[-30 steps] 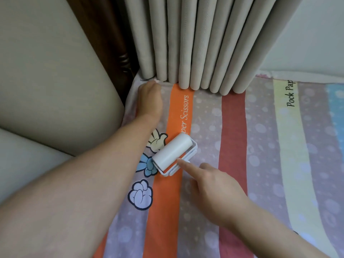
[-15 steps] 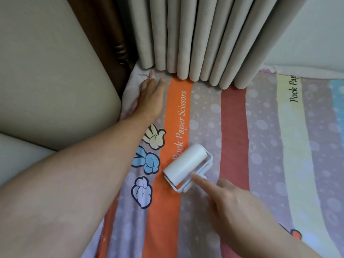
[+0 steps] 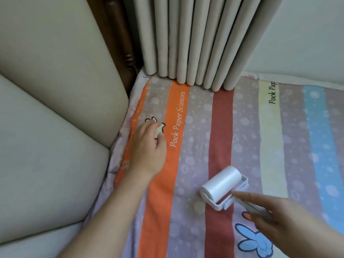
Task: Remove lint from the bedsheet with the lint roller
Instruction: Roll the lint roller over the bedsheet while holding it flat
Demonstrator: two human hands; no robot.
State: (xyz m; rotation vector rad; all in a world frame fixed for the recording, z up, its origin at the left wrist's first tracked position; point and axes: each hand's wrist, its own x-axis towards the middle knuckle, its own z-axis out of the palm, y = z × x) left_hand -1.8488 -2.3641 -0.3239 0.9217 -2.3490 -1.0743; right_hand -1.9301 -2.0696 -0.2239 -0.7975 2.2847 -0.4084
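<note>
The striped bedsheet (image 3: 221, 116) with dots and cartoon prints covers the bed. A white lint roller (image 3: 222, 183) lies with its roll on the sheet, over the dark red stripe. My right hand (image 3: 279, 220) grips its handle from the lower right, with the index finger stretched along the handle towards the roller's frame. My left hand (image 3: 147, 146) rests on the sheet near the left edge, over a cartoon print beside the orange stripe. Its fingers are loosely curled and I see nothing in them.
A beige padded headboard (image 3: 55, 108) stands along the left of the bed. Beige curtain folds (image 3: 195, 43) hang down onto the far edge of the sheet. A dark wooden post (image 3: 119, 34) is in the corner, with a small thread (image 3: 146, 77) at the sheet's far left corner.
The lint roller has rolled towards me and to the right, from the orange stripe to the dark red one. My left hand has drawn back from the corner by the curtain.
</note>
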